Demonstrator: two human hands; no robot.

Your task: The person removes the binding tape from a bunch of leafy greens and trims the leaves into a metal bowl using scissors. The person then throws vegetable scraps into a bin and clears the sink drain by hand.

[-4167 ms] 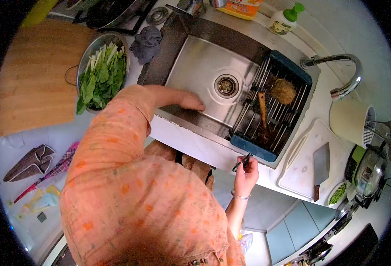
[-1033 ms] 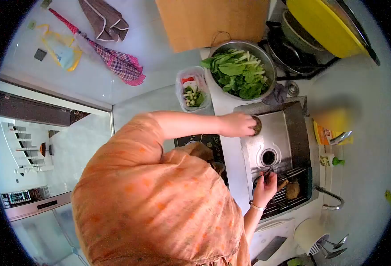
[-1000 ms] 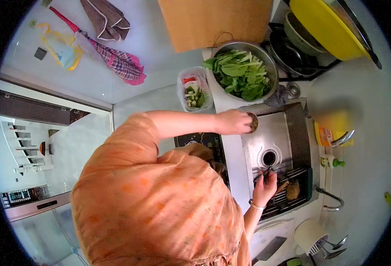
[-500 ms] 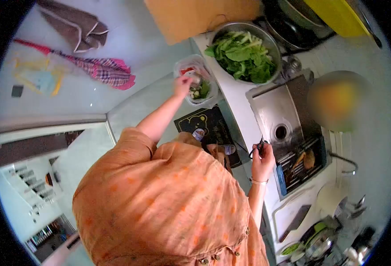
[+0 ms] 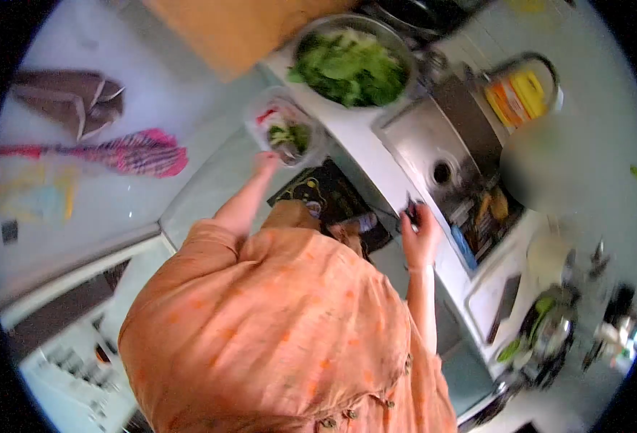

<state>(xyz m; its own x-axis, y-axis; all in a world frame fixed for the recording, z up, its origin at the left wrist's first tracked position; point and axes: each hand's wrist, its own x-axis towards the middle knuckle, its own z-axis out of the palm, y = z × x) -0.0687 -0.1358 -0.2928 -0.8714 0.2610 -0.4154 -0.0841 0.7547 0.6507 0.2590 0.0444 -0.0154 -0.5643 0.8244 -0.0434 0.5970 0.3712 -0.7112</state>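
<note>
My left hand is at the near edge of a clear plastic bin that holds green leaf scraps and something red. Its fingers are blurred, and whether anything is between them does not show. Over the counter's front edge, my right hand is closed around black-handled scissors, whose blades are mostly out of sight. Beyond the bin, a large metal bowl on the counter is heaped with leafy greens.
A steel sink is set into the white counter, with a dark rack beside it. A cleaver lies on a white board to the right. A yellow package stands behind the sink. A dark mat is on the floor.
My left hand has drawn back from over the bin to its near edge. The view has turned and shifted. My right hand still holds the scissors by the counter.
</note>
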